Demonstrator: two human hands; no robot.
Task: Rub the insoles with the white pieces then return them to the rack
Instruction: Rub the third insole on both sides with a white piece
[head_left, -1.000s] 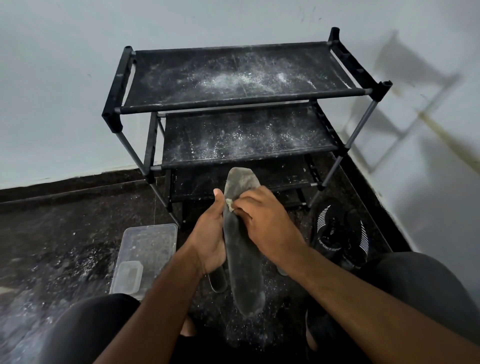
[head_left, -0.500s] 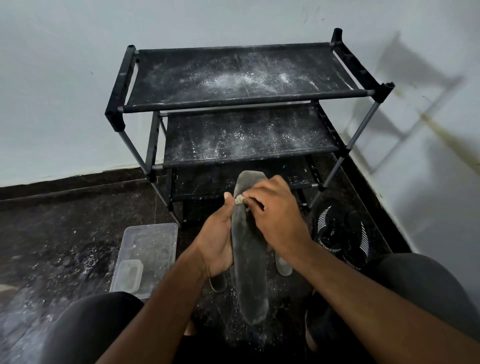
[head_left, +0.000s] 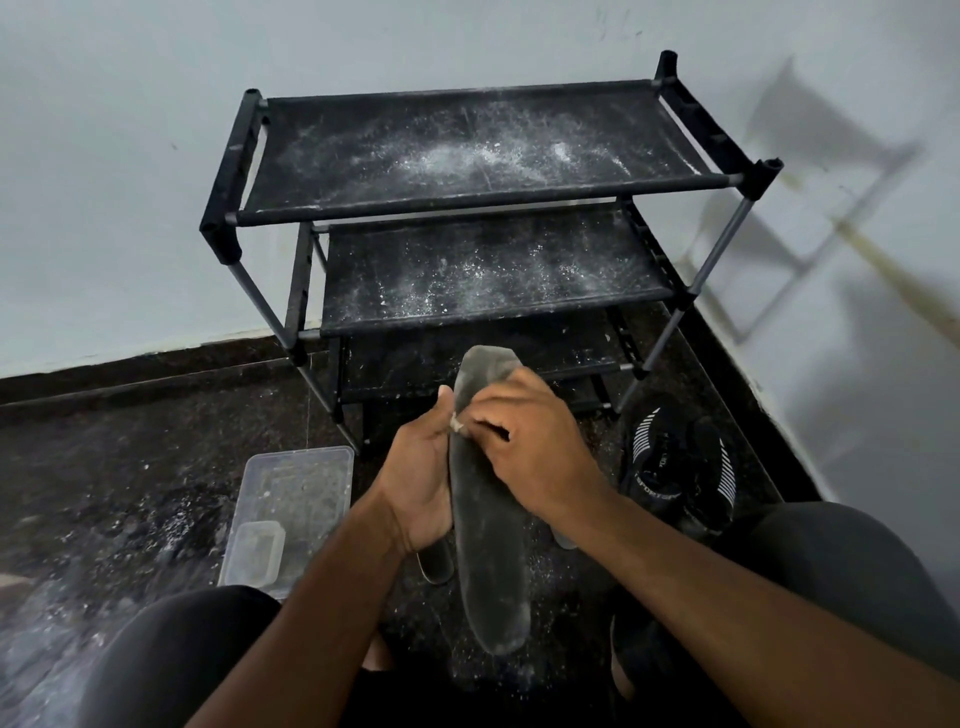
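Low in the frame's centre, our left hand (head_left: 418, 483) grips the insole (head_left: 488, 545); our right hand (head_left: 535, 452) pinches a white piece (head_left: 458, 426) against it.

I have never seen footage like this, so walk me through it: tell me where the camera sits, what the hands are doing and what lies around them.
There is no machine here: a person wears one camera on the head, looking down at their own bare hands. The left hand grips the edge of a long dark grey insole. The right hand pinches a small white piece against the insole's upper part. Behind stands a black three-shelf rack dusted with white powder. On the dark floor lie a clear plastic container to the left and black shoes with white stripes to the right.
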